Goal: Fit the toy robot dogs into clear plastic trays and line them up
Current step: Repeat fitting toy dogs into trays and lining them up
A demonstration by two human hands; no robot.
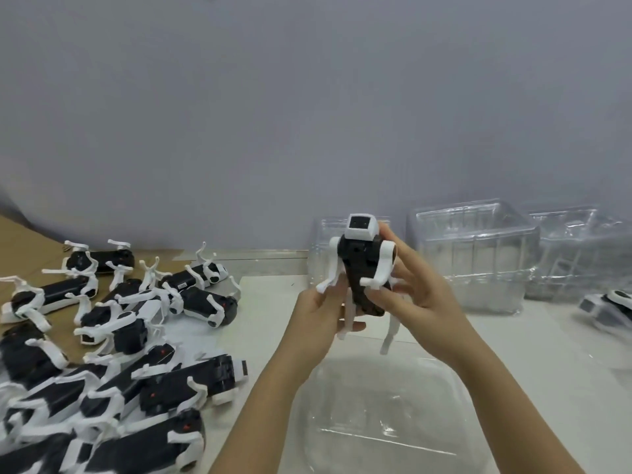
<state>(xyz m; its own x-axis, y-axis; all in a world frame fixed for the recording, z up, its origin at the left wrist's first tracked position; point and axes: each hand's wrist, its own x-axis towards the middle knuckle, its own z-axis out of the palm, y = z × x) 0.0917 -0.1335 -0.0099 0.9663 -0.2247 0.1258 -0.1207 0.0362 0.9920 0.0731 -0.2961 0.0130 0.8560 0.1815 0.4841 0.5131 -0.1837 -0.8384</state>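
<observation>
White-legged toy dog (362,268) is upright between both grips: left grip (321,313) pinches a leg, right grip (420,302) curls round its body. Splayed legs could snag the clear tray (376,436) just below.

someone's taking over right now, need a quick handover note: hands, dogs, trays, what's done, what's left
The left hand grips the toy dog by a leg and its lower body; the right hand holds it from the other side. It is held in the air, not yet seated; the clear tray lies empty in front of the person. A pile of loose dogs lies at left; stacked trays stand at back right. At the far right edge lies another dog; whether it is trayed is unclear. Left: seat this dog, work through the pile, line them up.
</observation>
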